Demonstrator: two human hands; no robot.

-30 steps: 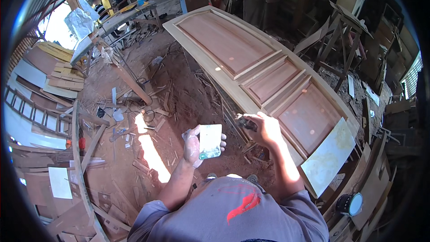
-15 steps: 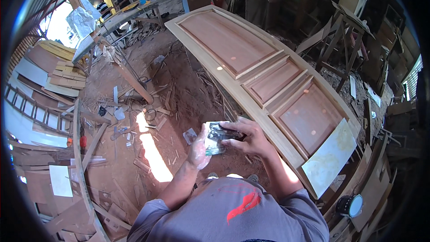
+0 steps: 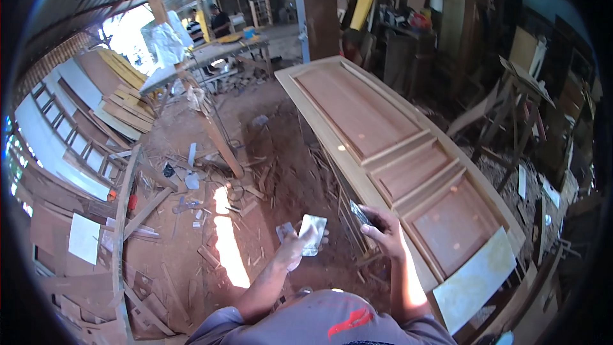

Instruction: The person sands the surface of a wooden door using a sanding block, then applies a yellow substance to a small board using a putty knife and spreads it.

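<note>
My left hand (image 3: 290, 252) is closed on a flat, pale rectangular plate (image 3: 313, 235) with whitish smears, tilted upright in front of my body. A little to its right and apart from it, my right hand (image 3: 387, 235) grips a small dark flat blade (image 3: 359, 213) between thumb and fingers. The blade's exact kind is too small to make out. Close beyond the right hand lies a panelled wooden door (image 3: 408, 169), raised off the ground, with pale spots on its surface. A white stained sheet (image 3: 476, 278) covers its near corner.
A leaning wooden post (image 3: 214, 137) stands ahead on the left. Wood scraps litter the dirt floor (image 3: 271, 153). Boards and frames (image 3: 83, 134) lean at the left. Two people are near a far workbench (image 3: 211, 56). A trestle (image 3: 511, 102) stands beyond the door.
My hands have moved apart; before, the right fingers were at the plate in my left hand. The dark blade now shows separately in my right hand. The view has tilted upward.
</note>
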